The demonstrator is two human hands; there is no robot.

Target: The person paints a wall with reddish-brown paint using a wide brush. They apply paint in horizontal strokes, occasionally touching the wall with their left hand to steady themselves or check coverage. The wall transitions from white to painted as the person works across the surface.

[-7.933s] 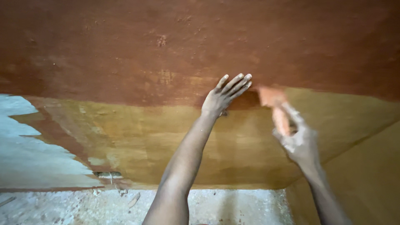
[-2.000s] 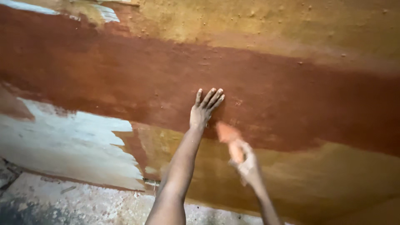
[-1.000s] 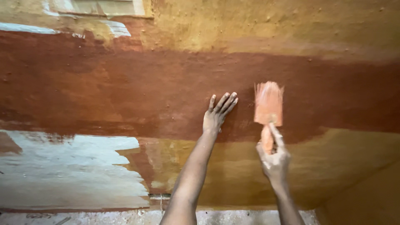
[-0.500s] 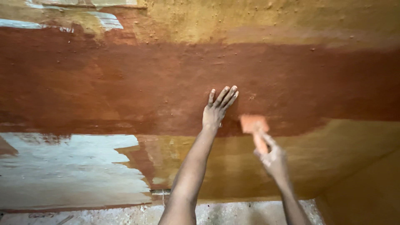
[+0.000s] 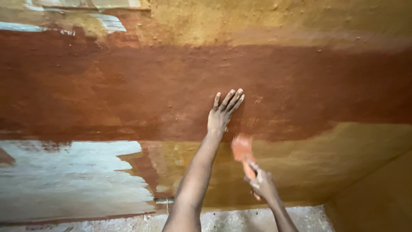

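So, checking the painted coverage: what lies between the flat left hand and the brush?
In the head view, only wall: the red-brown band's lower edge separates left hand from brush held by right hand.

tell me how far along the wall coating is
Done: a wide reddish-brown wet band spans the wall. In hand: the right hand holds an orange-stained brush at the band's lower edge, the left hand flat on it. Left: the yellow-ochre strip and pale whitish patch below.
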